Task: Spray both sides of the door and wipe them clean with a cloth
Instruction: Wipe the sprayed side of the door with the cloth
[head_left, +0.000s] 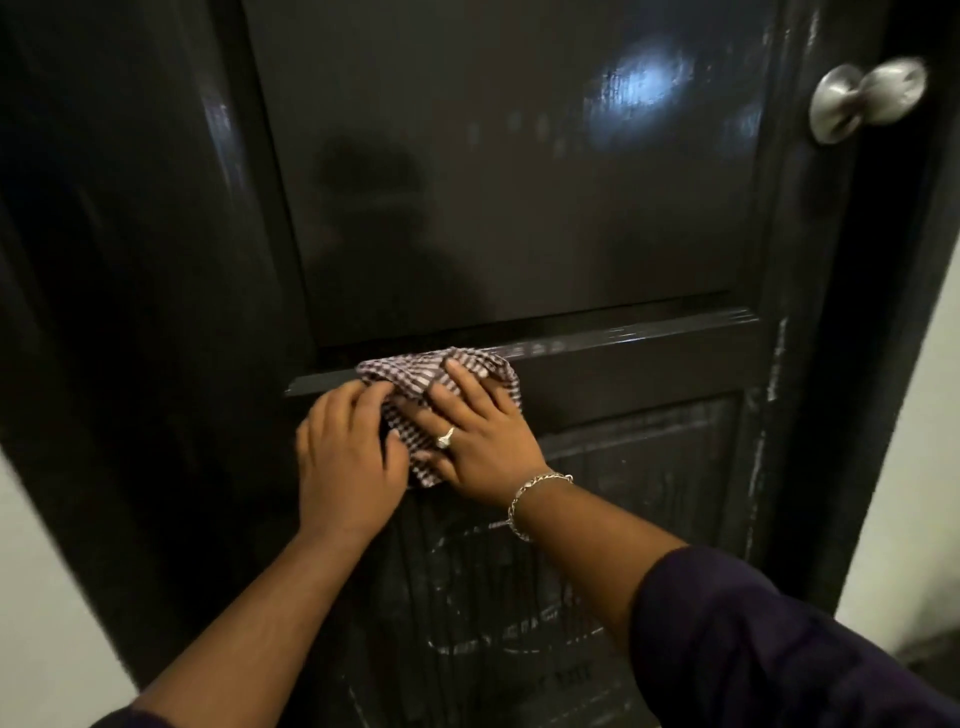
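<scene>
Dark painted door (498, 171) — glossy on the upper panel, mirroring a bright patch of light. Lower panel (613, 499) duller and rougher, carved in relief, with pale dusty streaks caught in the grooves. Same whitish scuffing down the right stile. Ledge of the middle rail smooth and shiny. Door knob (865, 98) of brushed silvery metal, satin rather than mirror-bright. Cloth (441, 384) of soft woven fabric, checked in dark and pale, matt and crumpled. Ring (445, 437) and chain bracelet (530, 501) of bright polished metal. Sleeve (769, 639) of dark matt fabric. Wall (904, 499) at the right — pale, flat, matt.
</scene>
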